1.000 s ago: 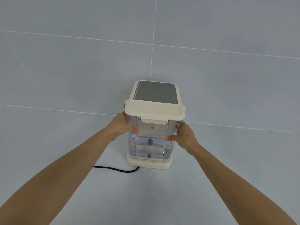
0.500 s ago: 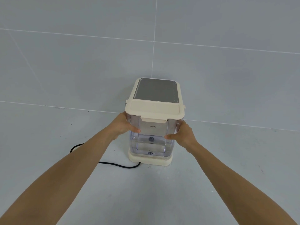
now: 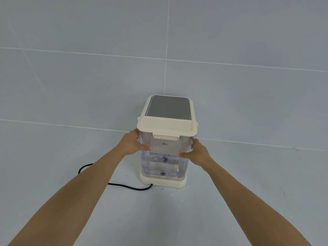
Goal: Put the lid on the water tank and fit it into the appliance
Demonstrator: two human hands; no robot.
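Clear, smooth plastic under the fingers (image 3: pixel 146 148) — both hands, left hand (image 3: pixel 133 143) and right hand (image 3: pixel 196 153), clamp the transparent rectangular water tank (image 3: pixel 164 160) by its sides. Cream lid (image 3: pixel 166 126) on; tank stands on the cream appliance (image 3: pixel 168 107) base. Likely rigid, slippery — grip the side walls.

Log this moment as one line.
left hand gripping water tank | right hand gripping tank | lid on | tank on appliance base
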